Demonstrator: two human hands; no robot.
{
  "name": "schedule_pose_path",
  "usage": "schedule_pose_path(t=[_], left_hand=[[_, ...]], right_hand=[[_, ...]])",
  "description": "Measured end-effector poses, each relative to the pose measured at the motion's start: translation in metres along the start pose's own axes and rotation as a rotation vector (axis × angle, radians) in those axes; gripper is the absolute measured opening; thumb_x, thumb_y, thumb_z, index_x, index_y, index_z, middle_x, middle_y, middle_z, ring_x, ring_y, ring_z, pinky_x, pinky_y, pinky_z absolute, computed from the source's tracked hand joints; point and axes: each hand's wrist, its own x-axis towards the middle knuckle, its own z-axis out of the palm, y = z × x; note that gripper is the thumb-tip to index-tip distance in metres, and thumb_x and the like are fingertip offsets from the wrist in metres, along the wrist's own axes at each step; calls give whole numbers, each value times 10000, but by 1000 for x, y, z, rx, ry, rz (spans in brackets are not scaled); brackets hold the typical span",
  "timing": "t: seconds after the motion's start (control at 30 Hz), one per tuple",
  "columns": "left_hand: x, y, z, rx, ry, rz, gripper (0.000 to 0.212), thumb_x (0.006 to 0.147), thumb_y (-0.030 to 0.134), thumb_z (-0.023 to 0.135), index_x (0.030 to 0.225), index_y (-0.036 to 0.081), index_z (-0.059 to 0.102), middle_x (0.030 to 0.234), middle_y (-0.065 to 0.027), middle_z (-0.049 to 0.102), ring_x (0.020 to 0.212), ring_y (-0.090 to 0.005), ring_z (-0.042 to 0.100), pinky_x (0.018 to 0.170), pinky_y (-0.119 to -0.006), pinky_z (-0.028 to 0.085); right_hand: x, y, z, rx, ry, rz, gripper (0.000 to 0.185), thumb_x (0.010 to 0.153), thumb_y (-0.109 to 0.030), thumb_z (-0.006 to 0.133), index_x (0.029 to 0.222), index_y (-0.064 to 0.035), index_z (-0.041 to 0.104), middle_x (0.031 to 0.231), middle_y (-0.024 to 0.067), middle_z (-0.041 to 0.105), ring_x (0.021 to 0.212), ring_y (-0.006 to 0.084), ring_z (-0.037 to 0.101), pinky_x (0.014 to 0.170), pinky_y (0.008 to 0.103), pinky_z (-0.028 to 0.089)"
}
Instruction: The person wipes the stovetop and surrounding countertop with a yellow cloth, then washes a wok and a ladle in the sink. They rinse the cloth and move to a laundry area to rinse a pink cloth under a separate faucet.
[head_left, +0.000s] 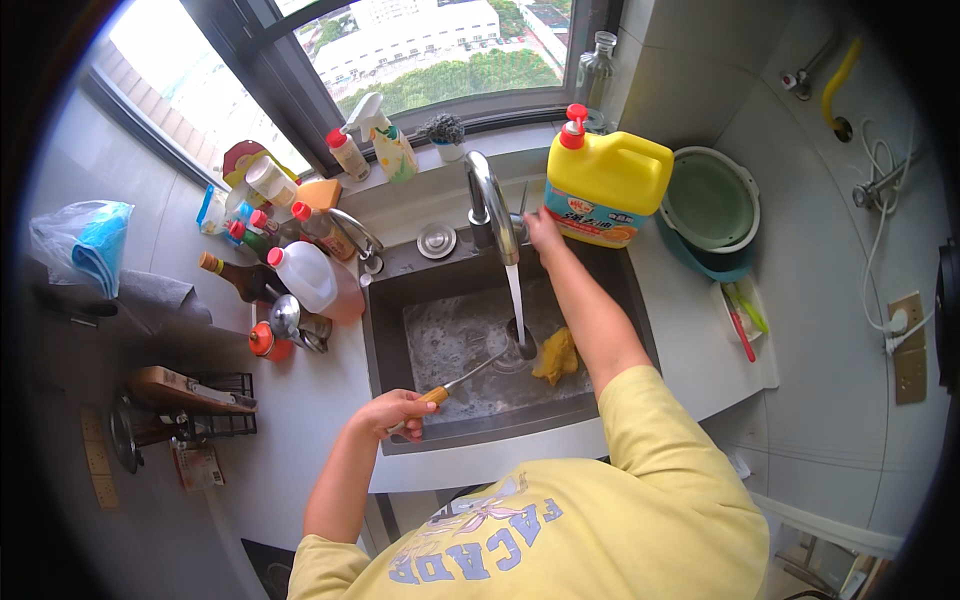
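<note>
My left hand (401, 415) grips the wooden handle of a metal-shafted utensil (441, 391), probably a ladle, whose dark round end lies under the running water. The stream falls from the tall chrome faucet (491, 202) into the dark sink (487, 431). My right hand (541, 229) is at the side of the faucet base, by its lever; the fingers are partly hidden, so its grip is unclear. A crumpled yellow cloth (556, 356) lies on the sink bottom, right of the stream. Foamy water covers part of the bottom.
A large yellow detergent jug (609, 184) stands behind my right hand. Green and white basins (709, 199) lean at the right. Left of the sink stand a translucent plastic jug (311, 277), sauce bottles and an orange-lidded jar (268, 341). A spray bottle (390, 146) is on the sill.
</note>
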Motion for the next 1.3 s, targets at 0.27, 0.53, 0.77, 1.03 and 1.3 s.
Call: schedule_pose_path(t=[0.27,0.53,0.77,1.03,1.3], left_hand=[[18,7,23,-17,77,-22,261,819,213,605,973,12,544,513,14,436,501,-123,504,569,-313,507],[27,19,25,-43,73,-39,268,832,193,581,1014,-1,549,512,6,448,492,-138,511,596,-332,508],[22,40,32,40,38,-45,290,840,193,563,1047,-9,541,518,5,447,493,-139,511,606,-325,504],[7,5,20,61,3,-15,230,806,200,609,941,22,558,520,13,447,502,-123,514,561,-293,491],[-13,-11,8,18,-14,30,294,808,176,588,1019,-24,546,493,19,418,465,-113,473,581,-303,489]], right_hand=[[54,-26,19,88,135,-102,379,863,-190,499,1202,-69,380,1080,119,518,982,204,491,829,282,382],[-13,7,-2,209,197,-424,129,852,-119,493,912,-46,581,862,87,602,803,197,569,731,297,439],[-23,43,-4,410,341,-299,232,870,-169,498,1034,-24,576,996,135,614,931,238,583,776,309,443],[-144,209,19,152,188,628,226,872,-237,473,867,-38,580,718,103,577,599,207,555,519,309,432],[-152,195,12,754,454,957,204,878,-223,459,855,-43,554,695,114,584,519,261,587,402,375,502]])
